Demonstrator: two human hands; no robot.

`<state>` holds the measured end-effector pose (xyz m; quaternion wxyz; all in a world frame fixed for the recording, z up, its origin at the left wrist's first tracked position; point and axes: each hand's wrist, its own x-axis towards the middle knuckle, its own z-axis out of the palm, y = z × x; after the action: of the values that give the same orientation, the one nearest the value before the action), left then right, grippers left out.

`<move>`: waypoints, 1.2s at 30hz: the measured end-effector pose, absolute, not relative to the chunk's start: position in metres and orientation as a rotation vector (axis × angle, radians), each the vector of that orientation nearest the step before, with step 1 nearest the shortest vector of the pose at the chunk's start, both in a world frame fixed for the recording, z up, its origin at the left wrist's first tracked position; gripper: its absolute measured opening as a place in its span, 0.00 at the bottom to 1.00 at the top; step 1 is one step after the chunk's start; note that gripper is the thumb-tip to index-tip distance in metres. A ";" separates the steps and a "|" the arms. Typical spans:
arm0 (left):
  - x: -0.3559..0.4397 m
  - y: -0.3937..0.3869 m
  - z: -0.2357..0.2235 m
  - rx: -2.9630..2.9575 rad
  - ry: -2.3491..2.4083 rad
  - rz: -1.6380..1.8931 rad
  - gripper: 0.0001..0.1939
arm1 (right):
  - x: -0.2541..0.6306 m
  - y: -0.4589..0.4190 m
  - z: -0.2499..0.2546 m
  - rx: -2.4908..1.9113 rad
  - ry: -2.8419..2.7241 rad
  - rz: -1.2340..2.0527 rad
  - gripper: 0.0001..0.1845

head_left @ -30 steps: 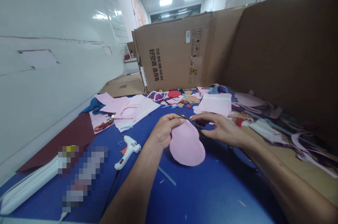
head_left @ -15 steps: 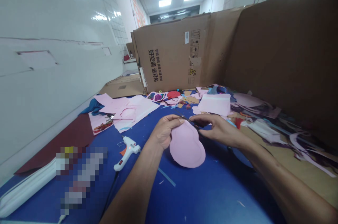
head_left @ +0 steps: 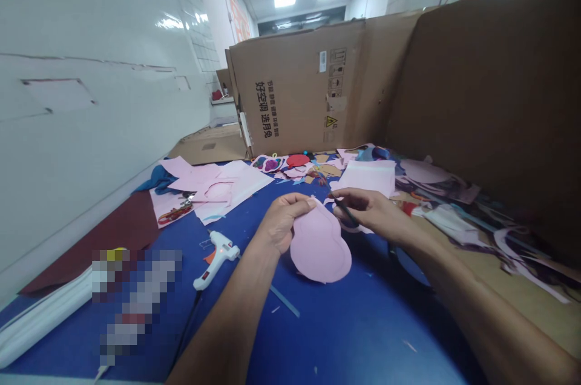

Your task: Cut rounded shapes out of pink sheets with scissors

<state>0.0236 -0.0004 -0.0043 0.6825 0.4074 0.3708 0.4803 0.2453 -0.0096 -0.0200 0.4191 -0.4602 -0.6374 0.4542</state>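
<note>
My left hand (head_left: 285, 220) pinches the top of a pink gourd-shaped cutout (head_left: 321, 246), which looks like paper or thin felt and has a line running inside its edge. The cutout is held up over the blue table, its broad round end toward me. On its right, my right hand (head_left: 370, 210) is closed around dark-handled scissors (head_left: 345, 212). The blades point up and away, apart from the cutout as far as I can see. Under the right hand lies a pink scrap (head_left: 363, 229), partly covered by the fingers.
A white glue gun (head_left: 216, 259) lies left of my left forearm. Pink sheets (head_left: 240, 182) are farther back on the left, and scraps (head_left: 295, 172) and a red piece (head_left: 298, 160) lie before the cardboard box (head_left: 295, 94). More offcuts (head_left: 454, 221) cover the cardboard at right.
The scissors have come away from the cutout's upper edge and now tilt upward. A pink scrap now shows beneath my right hand. My left hand keeps its hold.
</note>
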 end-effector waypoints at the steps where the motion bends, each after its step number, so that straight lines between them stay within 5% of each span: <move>1: 0.024 -0.001 -0.004 0.926 0.834 1.069 0.15 | 0.246 -0.010 -0.019 -1.143 -1.551 1.145 0.29; 8: 0.029 -0.008 0.002 0.978 0.859 1.024 0.13 | 0.248 -0.016 -0.006 -1.219 -1.405 1.039 0.34; 16: 0.030 -0.009 0.002 1.017 0.832 0.997 0.12 | 0.244 -0.016 -0.003 -1.182 -1.423 0.945 0.24; 23: 0.033 -0.011 0.001 1.106 0.912 0.926 0.10 | 0.237 -0.020 0.000 -1.035 -1.360 1.009 0.26; 36: 0.036 -0.018 -0.002 1.492 0.890 0.830 0.06 | 0.233 -0.041 0.017 -1.155 -1.841 0.756 0.10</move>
<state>0.0362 -0.0185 -0.0019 0.5713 0.6360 0.3794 0.3539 0.2327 -0.0412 0.0166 0.4079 -0.4583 -0.7305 0.3000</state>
